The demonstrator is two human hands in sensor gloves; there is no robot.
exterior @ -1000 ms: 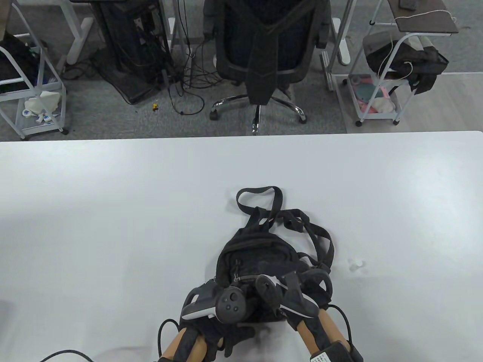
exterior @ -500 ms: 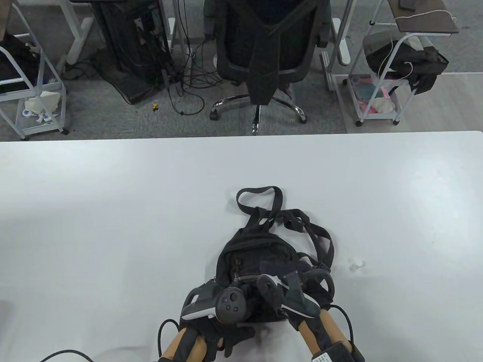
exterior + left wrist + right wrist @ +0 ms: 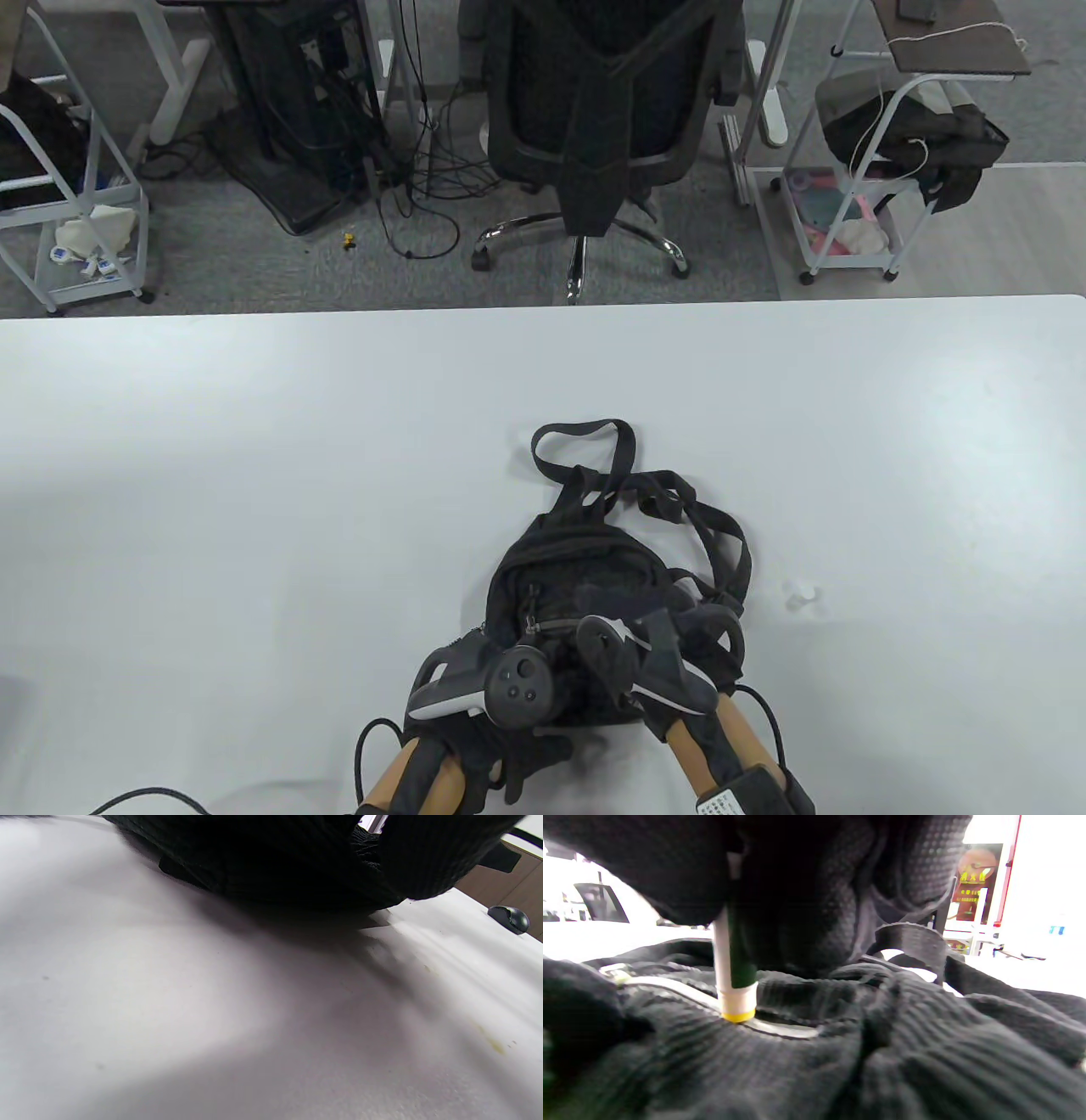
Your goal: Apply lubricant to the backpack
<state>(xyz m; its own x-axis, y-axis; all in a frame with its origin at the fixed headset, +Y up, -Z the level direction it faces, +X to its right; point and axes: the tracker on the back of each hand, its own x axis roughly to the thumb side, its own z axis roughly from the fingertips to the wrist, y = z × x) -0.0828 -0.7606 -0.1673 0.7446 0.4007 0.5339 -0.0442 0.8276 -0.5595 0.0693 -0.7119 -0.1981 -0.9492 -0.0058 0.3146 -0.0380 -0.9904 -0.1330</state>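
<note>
**Lubricant stick on the backpack zipper, near the table's front edge**

While my right hand [image 3: 670,654] grips a white-and-green lubricant stick [image 3: 734,976], its yellow tip sits on the pale zipper line [image 3: 683,993] of the black backpack [image 3: 577,577]. In the right wrist view my fingers [image 3: 806,887] wrap closed around the stick's upper part. My left hand [image 3: 484,688] rests at the backpack's near left corner; I cannot tell how its fingers lie, since the tracker and dark fabric hide them. The backpack lies close to the white table's [image 3: 254,475] near edge, straps [image 3: 585,450] trailing away from me. I have wide bare tabletop left, right and beyond. A small white cap-like piece [image 3: 802,594] sits just right of the straps. A black mouse [image 3: 509,918] lies well apart in the left wrist view.
</note>
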